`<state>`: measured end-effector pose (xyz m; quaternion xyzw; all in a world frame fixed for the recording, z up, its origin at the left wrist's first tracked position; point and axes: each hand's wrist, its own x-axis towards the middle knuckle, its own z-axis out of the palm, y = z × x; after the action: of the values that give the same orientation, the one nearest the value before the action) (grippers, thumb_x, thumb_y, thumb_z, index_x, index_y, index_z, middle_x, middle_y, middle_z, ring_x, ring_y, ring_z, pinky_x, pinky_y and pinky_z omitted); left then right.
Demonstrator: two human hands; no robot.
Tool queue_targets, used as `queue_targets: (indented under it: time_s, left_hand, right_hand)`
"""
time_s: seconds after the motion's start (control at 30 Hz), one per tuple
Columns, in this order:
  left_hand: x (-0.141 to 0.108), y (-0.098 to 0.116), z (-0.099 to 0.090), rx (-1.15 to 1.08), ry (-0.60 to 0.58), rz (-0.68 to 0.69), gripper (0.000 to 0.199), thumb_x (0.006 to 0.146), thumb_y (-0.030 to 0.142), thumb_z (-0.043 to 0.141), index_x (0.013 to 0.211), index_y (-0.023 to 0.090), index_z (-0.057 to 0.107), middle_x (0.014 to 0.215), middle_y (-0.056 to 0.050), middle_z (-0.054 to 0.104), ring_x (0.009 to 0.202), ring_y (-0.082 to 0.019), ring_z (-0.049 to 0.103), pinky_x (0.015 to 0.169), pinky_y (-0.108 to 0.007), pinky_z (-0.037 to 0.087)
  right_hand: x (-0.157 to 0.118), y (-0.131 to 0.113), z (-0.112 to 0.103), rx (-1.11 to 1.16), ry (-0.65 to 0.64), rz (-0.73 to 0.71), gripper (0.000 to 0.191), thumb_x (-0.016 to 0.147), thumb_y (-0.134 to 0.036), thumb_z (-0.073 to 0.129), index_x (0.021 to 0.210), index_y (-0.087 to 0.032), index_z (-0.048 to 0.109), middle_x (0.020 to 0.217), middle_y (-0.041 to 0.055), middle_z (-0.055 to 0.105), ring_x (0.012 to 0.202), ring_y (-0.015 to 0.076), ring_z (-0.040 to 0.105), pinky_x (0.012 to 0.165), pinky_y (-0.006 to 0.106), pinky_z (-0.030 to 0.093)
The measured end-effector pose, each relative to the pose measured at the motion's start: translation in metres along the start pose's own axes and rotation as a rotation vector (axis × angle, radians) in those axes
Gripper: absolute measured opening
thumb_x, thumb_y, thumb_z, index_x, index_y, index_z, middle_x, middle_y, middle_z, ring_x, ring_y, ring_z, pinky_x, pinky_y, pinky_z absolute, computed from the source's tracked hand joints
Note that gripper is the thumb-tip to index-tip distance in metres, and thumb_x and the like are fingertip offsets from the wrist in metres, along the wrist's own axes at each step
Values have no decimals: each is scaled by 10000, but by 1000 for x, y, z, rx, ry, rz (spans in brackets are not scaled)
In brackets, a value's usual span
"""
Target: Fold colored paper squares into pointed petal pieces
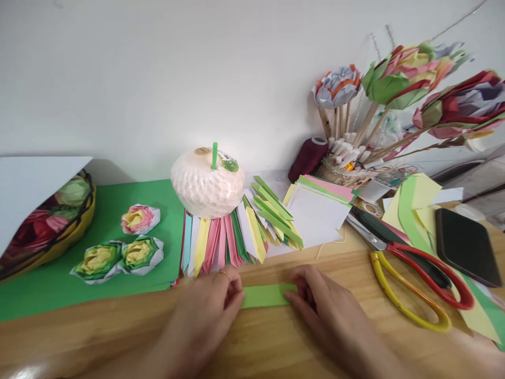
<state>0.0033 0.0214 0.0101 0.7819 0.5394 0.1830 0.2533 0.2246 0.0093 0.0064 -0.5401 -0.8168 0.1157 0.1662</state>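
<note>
A light green paper strip [265,296] lies level just above or on the wooden table, stretched between my two hands. My left hand [215,300] pinches its left end, with a ring on one finger. At the right end, the thumb and fingers of my right hand [319,297] are closed on the paper. Right behind the strip, folded paper pieces [213,242] in pink, yellow, white and green lie in a row. More folded green and yellow pieces [276,213] are heaped to their right.
A wrapped white coconut [207,181] with a green straw stands behind the folded pieces. Three paper flowers [140,218] sit on green sheets [158,195] at left, near a basket [79,226]. Right are scissors [410,279], a phone [467,245], a thread spool [307,160] and stemmed paper flowers [406,73].
</note>
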Motion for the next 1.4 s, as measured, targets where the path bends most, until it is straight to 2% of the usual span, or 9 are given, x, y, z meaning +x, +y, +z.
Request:
queue_targets:
  time_s: [0.4,0.5,0.6,0.63,0.77,0.9,1.07,1.17,1.4]
  left_hand:
    - [-4,7,-3,315,23,95,172,852,107,451,712,182,518,649,27,586,549,-146,557,515,-245,370]
    - [-3,3,-3,430,89,337,249,923,127,376,815,183,593,837,-13,651,697,-159,600,590,-257,434]
    - [0,-4,1,460,178,738,301,982,166,326,1077,204,608,1123,-26,652,1067,-206,542,864,-340,435]
    - [0,-6,3,471,189,779,310,989,179,321,1120,203,601,1164,-17,642,1160,-219,483,942,-376,389]
    - [-2,-13,9,584,148,767,314,992,240,340,1210,249,565,1270,26,590,1318,-235,317,1009,-434,307]
    - [-5,-11,7,629,144,765,334,1000,248,309,1215,260,565,1302,47,565,1312,-218,324,1006,-423,299]
    - [-6,-6,4,666,145,817,349,1000,238,299,1208,189,575,1319,11,552,1308,-224,336,1035,-434,255]
    - [-8,-4,3,713,154,844,336,976,229,345,1196,150,586,1316,-41,554,1289,-234,369,1024,-445,259]
    - [-25,-6,-8,799,166,801,359,928,166,345,1113,91,644,1208,-101,630,1155,-243,503,953,-476,304]
  right_hand:
    - [-3,1,1,0,-15,-26,89,873,-179,463,888,-225,389,679,-17,547,529,157,562,482,238,424]
    - [-3,1,1,21,-23,-26,80,881,-180,464,885,-222,396,685,-14,550,548,158,559,491,239,423]
    - [-3,0,1,26,-1,-30,102,873,-173,477,847,-220,392,663,-18,541,532,155,541,482,241,416]
    - [-3,1,2,27,14,-35,102,872,-171,479,841,-218,394,655,-18,539,528,155,536,478,242,415]
    - [-1,5,1,42,89,-68,66,906,-167,430,855,-198,459,682,12,575,585,166,564,510,259,454]
    - [-8,2,-6,15,169,-179,210,958,-178,359,1014,-151,560,894,93,652,814,191,618,709,317,521]
    - [-28,-23,-8,-223,-59,-433,630,921,-476,447,1345,-12,408,1350,215,488,1278,297,420,1000,437,411]
    - [-35,-31,-5,-288,-134,-411,819,861,-607,460,1368,29,368,1411,243,378,1315,316,368,1015,448,398]
    - [-42,-20,-4,-363,-121,-366,720,889,-530,469,1393,-31,349,1452,190,320,1318,293,372,1022,470,381]
